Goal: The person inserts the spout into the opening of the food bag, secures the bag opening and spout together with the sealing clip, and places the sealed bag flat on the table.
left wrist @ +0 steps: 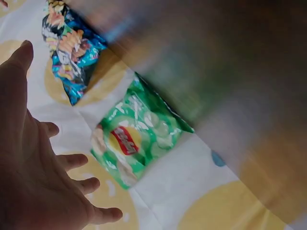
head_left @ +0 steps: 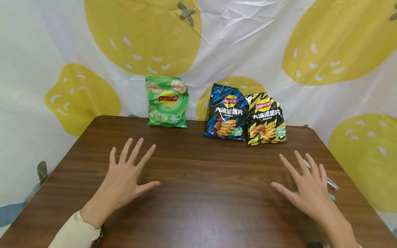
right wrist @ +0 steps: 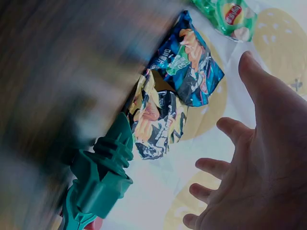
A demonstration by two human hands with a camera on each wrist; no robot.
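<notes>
My left hand (head_left: 122, 181) hovers over the left part of the table, palm down with the fingers spread. On the right, my right hand (head_left: 310, 191) is spread in the same way, and neither holds anything. A green Lay's chip bag (head_left: 166, 106) stands upright at the back edge, beyond the left fingers. Right of the middle, a blue-and-black chip bag (head_left: 227, 112) leans next to a yellow-and-black chip bag (head_left: 266, 120), slightly overlapping it. Partly hidden beneath the right hand is a teal plastic object (right wrist: 103, 177), ridged at one end in the right wrist view.
A brown wood-grain table (head_left: 198, 186) extends under both hands. Behind it hangs a white cloth (head_left: 248, 44) printed with big yellow fruit, which also flanks both sides. A thin pale strip (head_left: 332, 184) shows just right of the right hand's fingers.
</notes>
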